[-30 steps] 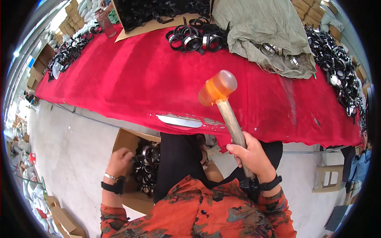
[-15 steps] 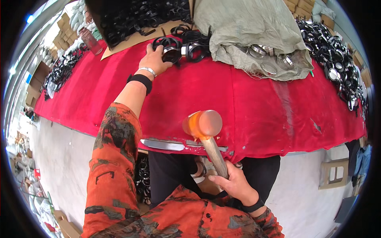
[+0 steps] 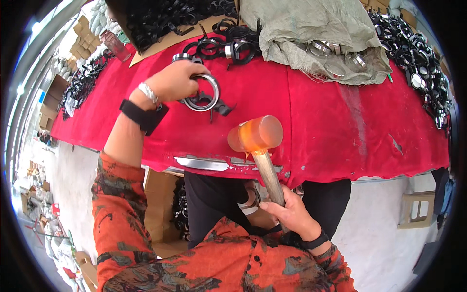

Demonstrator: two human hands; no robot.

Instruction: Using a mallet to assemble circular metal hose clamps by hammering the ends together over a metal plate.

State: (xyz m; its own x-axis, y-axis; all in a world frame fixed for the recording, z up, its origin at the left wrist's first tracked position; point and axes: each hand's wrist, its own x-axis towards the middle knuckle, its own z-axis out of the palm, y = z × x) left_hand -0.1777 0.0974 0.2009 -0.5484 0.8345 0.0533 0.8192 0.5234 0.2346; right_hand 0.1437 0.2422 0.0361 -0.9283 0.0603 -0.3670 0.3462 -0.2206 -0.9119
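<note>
My left hand (image 3: 175, 82) is closed, with its fingertips on a shiny metal ring (image 3: 217, 92) over the red cloth. Black plastic pieces (image 3: 223, 108) hang at the ring's lower edge; whether they are fixed to it I cannot tell. Just beyond the fingers lies another metal ring (image 3: 181, 57), partly hidden by my hand. A mallet (image 3: 256, 134) with an orange, blunt head and a wooden handle is in my right hand (image 3: 297, 216), fingers wrapped around the handle. Its head is raised near the table's front edge.
On the red-covered table (image 3: 331, 131), black and metal rings (image 3: 241, 51) lie at the back, beside a box of black parts (image 3: 170, 27). A grey-green sack (image 3: 311, 29) spills more rings. Piles cover both far ends. A plastic stool (image 3: 417, 210) stands at right.
My left hand has drawn back from the cluster of rings, toward me and left, bringing a metal ring along. The mallet stays in my right hand, its head a little farther forward and right.
</note>
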